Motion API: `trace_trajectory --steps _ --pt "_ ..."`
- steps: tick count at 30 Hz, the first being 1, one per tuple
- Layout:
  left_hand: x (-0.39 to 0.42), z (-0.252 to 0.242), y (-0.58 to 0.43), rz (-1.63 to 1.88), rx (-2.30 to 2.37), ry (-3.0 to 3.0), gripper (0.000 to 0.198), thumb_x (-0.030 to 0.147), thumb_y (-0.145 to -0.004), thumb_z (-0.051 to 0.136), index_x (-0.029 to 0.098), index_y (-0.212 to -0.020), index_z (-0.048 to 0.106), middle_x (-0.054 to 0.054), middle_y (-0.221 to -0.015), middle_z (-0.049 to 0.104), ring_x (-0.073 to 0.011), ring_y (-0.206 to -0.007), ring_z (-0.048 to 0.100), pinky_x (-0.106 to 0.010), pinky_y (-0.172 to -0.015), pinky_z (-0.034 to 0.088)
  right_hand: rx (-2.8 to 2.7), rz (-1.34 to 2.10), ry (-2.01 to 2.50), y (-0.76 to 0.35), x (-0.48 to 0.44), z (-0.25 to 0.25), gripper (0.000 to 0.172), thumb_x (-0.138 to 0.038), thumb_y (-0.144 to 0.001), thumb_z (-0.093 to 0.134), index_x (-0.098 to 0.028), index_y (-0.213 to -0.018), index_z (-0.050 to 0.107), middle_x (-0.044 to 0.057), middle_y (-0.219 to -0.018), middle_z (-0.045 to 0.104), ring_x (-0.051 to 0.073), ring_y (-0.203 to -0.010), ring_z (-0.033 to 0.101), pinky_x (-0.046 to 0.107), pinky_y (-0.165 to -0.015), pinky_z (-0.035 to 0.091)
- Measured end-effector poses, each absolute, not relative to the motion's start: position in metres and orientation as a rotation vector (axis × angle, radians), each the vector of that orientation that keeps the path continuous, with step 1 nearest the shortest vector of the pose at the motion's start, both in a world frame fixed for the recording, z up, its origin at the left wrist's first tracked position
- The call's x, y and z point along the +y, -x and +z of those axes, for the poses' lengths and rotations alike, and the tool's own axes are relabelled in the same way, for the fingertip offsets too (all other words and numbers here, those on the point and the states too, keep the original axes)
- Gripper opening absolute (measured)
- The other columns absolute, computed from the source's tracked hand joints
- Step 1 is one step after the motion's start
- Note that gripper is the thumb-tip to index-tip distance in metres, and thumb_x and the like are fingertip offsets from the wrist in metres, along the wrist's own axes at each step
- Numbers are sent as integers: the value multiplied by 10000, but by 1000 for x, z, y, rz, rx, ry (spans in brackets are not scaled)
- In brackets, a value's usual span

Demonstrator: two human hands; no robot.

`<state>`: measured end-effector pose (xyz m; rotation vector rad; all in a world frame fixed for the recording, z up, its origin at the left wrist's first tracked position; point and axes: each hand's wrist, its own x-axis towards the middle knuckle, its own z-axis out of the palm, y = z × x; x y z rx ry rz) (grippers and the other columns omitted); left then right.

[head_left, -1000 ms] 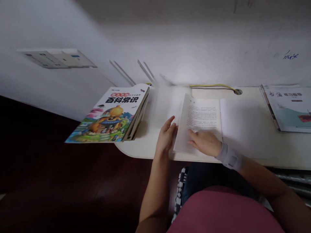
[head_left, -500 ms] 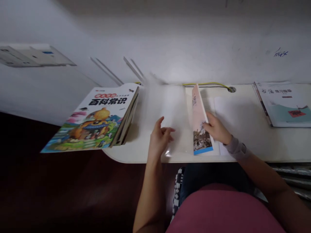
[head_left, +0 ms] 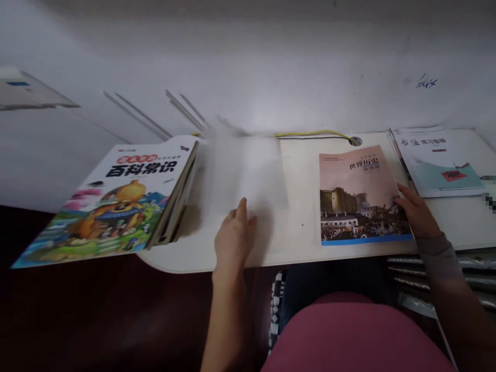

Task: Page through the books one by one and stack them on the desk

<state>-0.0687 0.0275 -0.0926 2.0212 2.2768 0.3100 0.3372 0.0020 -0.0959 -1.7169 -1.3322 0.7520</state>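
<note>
A closed book with a pink cover and a picture of a castle [head_left: 360, 196] lies flat on the pale desk [head_left: 298, 232]. My right hand [head_left: 416, 214] rests on the book's right edge, fingers curled against it. My left hand [head_left: 234, 237] lies flat and open on a clear plastic sheet [head_left: 248, 175] spread on the desk left of the book; the sheet looks blurred and see-through.
A pile of books topped by a colourful cartoon cover [head_left: 116, 201] overhangs the desk's left end. Another stack with a white and teal cover [head_left: 442, 163] sits at the right. A yellow cable [head_left: 310, 134] runs along the wall to a hole in the desk.
The book was open, then stood on edge while closing; now it lies shut and farther right with my right hand on it. My left hand has settled flat on the plastic sheet.
</note>
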Motion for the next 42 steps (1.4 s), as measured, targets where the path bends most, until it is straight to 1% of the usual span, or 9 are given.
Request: trace_trajectory --steps 2,4,7,11,14,20,26,34,42 --pt "26 -92 56 493 2231 -2194 493 235 -879 479 63 -1338 444 -275 -1392 426 -388 -1315 380 -549 -1016 370 -1366 809 1750 -340 2 -104 417 -313 -785 461 -217 -1161 614 69 -1030 706 280 -998 632 415 -769 548" --pt "24 -96 36 718 2063 -2325 456 233 -907 433 60 -1328 449 -266 -1453 346 -362 -1388 265 -551 -1068 323 -1369 874 1748 -340 3 -112 445 -299 -777 448 -200 -1182 602 69 -1011 712 270 -944 649 408 -737 555" --pt "19 -112 -3 728 1594 -2459 456 287 -948 363 108 -1364 414 -208 -1453 387 -288 -1377 324 -496 -1061 375 -1378 877 1712 -340 6 -121 477 -274 -760 451 -177 -1205 592 65 -1045 705 243 -908 655 398 -767 548" --pt "8 -136 -43 435 1494 -2547 607 487 -927 382 69 -1366 418 -232 -1445 385 -346 -1374 305 -547 -1076 317 -1412 792 1681 -347 10 -128 479 -282 -777 452 -160 -1223 577 67 -1003 714 219 -840 666 389 -766 548" --pt "-2 -145 -55 348 1559 -2603 659 545 -905 395 88 -1379 422 -214 -1459 369 -372 -1374 288 -566 -1088 273 -1452 625 1777 -359 6 -128 461 -337 -807 473 -134 -1206 584 85 -950 719 228 -825 668 409 -778 541" --pt "-8 -145 -60 349 1571 -2637 672 562 -897 400 105 -1390 424 -202 -1464 364 -386 -1375 279 -564 -1095 244 -1525 249 1903 -370 -14 -126 461 -419 -883 425 -127 -1205 579 167 -1118 662 262 -997 637 444 -897 496" --pt "-4 -148 -60 350 1542 -2651 692 589 -901 354 118 -1406 405 -190 -1480 338 -378 -1387 254 -566 -1096 237 -1661 108 1925 -367 -22 -138 464 -466 -930 342 -150 -1073 651 170 -1220 590 273 -1165 538 478 -1021 415" --pt "-5 -147 -63 303 1553 -2735 777 604 -922 214 11 -1395 387 -214 -1469 345 -378 -1379 274 -539 -1097 251 -1640 174 1866 -367 -27 -144 434 -425 -909 404 -117 -1045 677 167 -1185 616 271 -1146 542 465 -1037 403" --pt "-6 -149 -68 331 1569 -2751 775 614 -917 202 40 -1410 374 -212 -1467 354 -383 -1374 281 -557 -1085 261 -1592 149 1871 -374 -34 -145 399 -426 -906 417 -156 -1003 695 151 -1168 629 270 -1137 551 492 -1026 407"
